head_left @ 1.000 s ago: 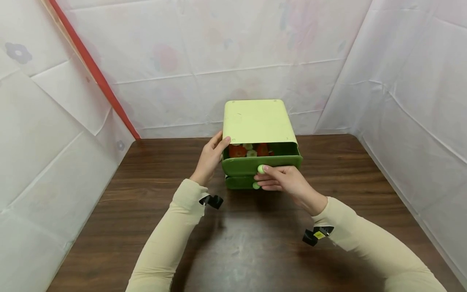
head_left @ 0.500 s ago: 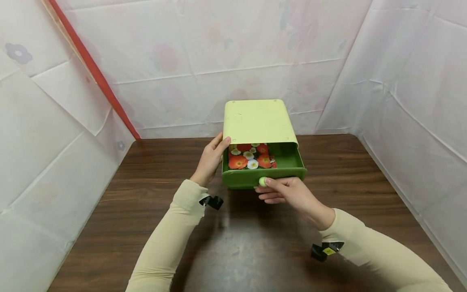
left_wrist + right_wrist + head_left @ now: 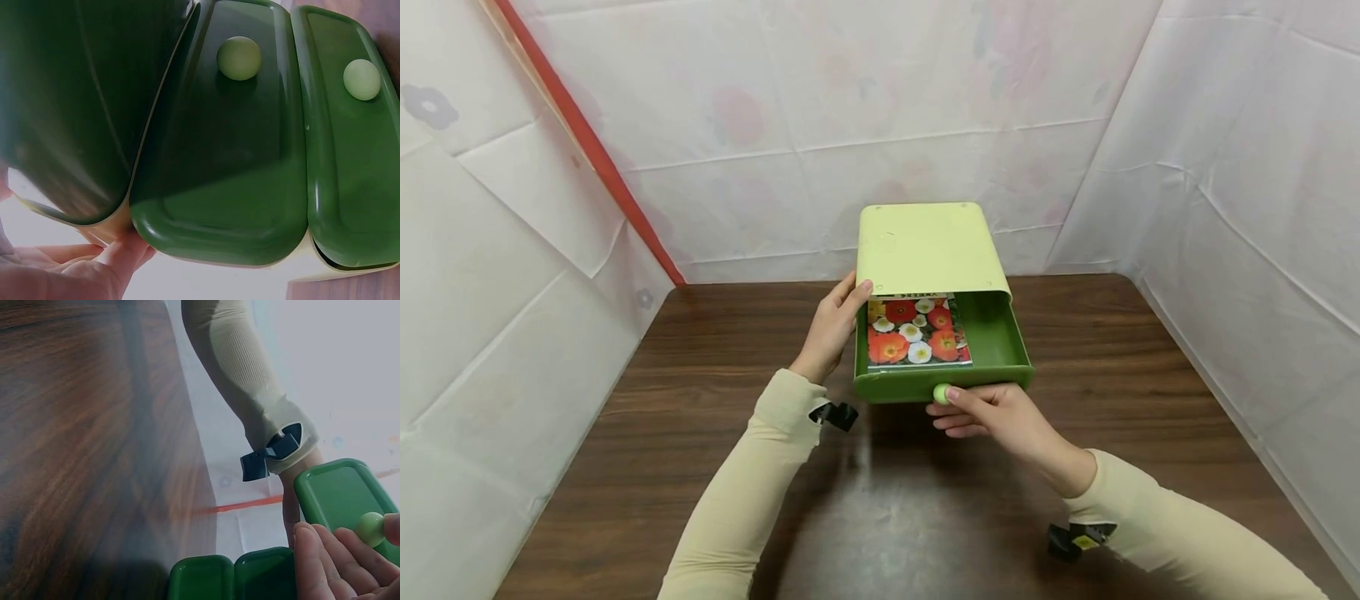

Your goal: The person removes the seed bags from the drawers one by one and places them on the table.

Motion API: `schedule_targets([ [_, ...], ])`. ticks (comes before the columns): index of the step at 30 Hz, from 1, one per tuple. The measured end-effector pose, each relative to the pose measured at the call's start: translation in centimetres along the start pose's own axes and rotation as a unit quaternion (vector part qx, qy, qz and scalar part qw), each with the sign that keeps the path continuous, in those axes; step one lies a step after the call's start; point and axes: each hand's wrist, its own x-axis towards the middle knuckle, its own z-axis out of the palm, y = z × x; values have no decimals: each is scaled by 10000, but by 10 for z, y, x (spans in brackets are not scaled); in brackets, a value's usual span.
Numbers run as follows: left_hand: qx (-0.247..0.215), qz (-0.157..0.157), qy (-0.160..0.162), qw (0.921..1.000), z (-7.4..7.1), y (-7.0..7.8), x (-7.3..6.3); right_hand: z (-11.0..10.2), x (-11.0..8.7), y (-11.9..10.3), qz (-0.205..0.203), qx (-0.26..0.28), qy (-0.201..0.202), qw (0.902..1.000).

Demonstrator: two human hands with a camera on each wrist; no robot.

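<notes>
While the left hand (image 3: 829, 329) presses straight fingers against the box (image 3: 931, 250), the right hand (image 3: 1000, 418) pinches the round knob (image 3: 941, 393); the green drawer (image 3: 891, 387) and flower picture (image 3: 919, 333) are just past it.

My head camera looks forward and down over the worktop (image 3: 880, 517), far enough off to take in the box (image 3: 932, 246) and the walls (image 3: 850, 100). My left wrist camera (image 3: 841, 416), turned sideways, sits close by the left hand (image 3: 75, 272), facing the lower drawers (image 3: 219, 162) at close range. My right wrist camera (image 3: 1063, 543), also sideways, looks past the right hand (image 3: 344, 562) to the left sleeve (image 3: 240, 369). Both wrist views share the lower drawers; head and right wrist share the top drawer (image 3: 340, 494) and that sleeve.
</notes>
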Motion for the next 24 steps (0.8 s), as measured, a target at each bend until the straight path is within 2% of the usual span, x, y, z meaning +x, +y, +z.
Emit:
schedule_targets([
  [15,-96,89,35,9999,3,2,-1,7,-6,12,-111,-18,82,9999],
  [24,-58,-8,103,9999,3,2,-1,10,-8,17,-129,-19,96,9999],
])
